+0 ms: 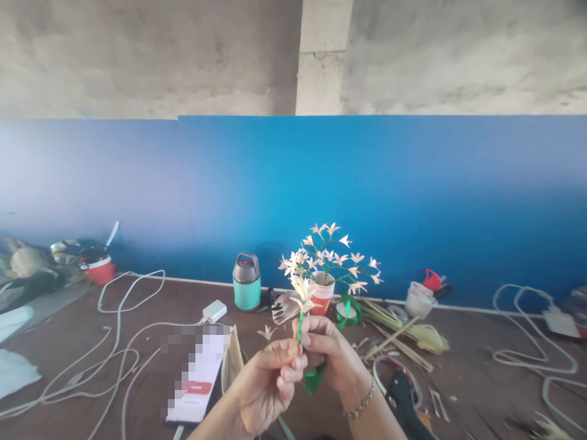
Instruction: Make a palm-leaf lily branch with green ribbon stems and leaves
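My left hand [270,382] is closed, its thumb and fingers pinching the green stem of a pale artificial flower [303,296]. My right hand [328,348], with a bracelet at the wrist, is closed beside the stem. From under its fingers hangs green floral tape [314,380]; the fingertips partly hide where tape and stem meet. Just behind, a red and white paper cup [323,296] carries a spray of similar pale flowers [342,260] on green stems. A loose flower [266,332] lies on the brown table [151,336].
Left of my hands lie a phone [197,382], white cables [120,330] and a charger [214,311]. A teal flask [247,284] stands near the blue partition [229,183]. To the right are a green tape roll [347,311], dry strips [398,327] and a black-handled tool [406,403].
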{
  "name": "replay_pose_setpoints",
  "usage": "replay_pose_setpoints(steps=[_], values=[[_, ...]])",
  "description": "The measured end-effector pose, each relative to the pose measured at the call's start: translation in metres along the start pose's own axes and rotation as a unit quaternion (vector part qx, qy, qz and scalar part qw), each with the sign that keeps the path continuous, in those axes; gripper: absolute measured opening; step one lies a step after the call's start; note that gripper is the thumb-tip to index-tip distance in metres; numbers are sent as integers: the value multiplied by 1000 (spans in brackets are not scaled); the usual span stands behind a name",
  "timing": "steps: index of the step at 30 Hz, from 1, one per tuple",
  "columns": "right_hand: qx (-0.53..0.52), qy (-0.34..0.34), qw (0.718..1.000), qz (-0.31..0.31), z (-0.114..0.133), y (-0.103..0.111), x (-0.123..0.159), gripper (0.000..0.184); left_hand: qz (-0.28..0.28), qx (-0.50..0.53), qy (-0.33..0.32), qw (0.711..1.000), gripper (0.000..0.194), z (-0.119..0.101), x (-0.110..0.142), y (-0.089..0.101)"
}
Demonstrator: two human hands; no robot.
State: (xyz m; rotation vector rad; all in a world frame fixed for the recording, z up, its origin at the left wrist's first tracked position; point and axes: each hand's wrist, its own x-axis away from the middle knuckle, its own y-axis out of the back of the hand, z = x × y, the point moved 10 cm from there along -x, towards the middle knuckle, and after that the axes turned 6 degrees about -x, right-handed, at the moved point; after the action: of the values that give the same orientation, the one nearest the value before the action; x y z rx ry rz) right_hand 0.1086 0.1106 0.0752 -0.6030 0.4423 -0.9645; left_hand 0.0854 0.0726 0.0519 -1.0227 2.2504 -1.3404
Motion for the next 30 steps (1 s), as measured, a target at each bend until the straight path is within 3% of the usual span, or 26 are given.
replay_pose_setpoints(steps=[6, 11, 18, 20, 24, 27, 30], values=[[53, 30, 998, -28, 9, 6, 3, 17, 4, 2, -16, 1000, 10, 0, -2, 4], [91, 59, 993, 47, 15, -4, 6, 16, 77, 24, 16, 997, 12, 11, 1, -15], [130, 85, 983, 93, 20, -17, 9, 17, 133, 24, 32, 990, 10, 19, 4, -31], [138, 100, 982, 78, 24, -16, 9, 18, 103, 2, 26, 994, 12, 17, 2, -26], [167, 92, 981, 17, 29, -7, 9, 19, -57, -142, -50, 987, 14, -7, 1, 1], [208, 80, 974, -28, 31, -1, 8, 20, -163, -249, -144, 944, 18, -33, 8, 13], [241, 85, 965, -64, 34, 3, 7, 21, -223, -347, -212, 886, 19, -48, 16, 16]])
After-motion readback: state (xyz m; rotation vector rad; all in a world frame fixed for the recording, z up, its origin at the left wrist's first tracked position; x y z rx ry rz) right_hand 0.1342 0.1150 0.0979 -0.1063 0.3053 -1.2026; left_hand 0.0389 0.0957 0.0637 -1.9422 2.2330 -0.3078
